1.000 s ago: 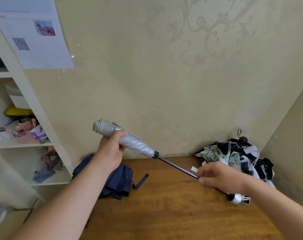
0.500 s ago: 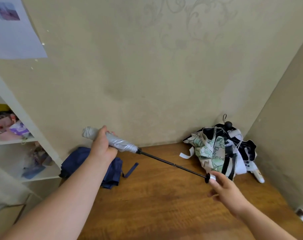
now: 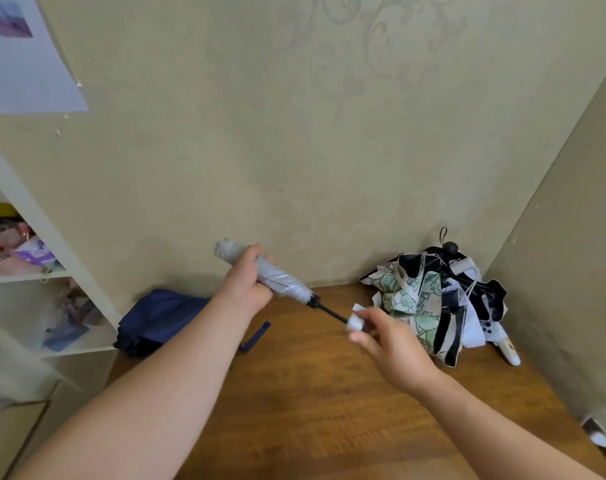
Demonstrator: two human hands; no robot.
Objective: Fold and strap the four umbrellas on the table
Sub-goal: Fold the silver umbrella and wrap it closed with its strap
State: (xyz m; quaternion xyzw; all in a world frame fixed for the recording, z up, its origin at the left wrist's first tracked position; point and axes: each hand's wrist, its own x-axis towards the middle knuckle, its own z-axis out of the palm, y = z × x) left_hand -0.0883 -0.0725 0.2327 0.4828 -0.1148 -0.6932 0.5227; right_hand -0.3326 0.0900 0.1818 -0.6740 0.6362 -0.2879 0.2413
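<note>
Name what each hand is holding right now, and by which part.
Both hold the silver umbrella: the left hand grips its rolled canopy, and the right hand pinches the white handle end of its black shaft.

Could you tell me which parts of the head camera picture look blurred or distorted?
In the head view, the right hand and the white handle of the rolled silver-grey umbrella are motion-smeared; the left hand is sharper. Wide-angle distortion tilts the white shelf unit. Lighting is soft, without glare on the brown wooden table.
</note>
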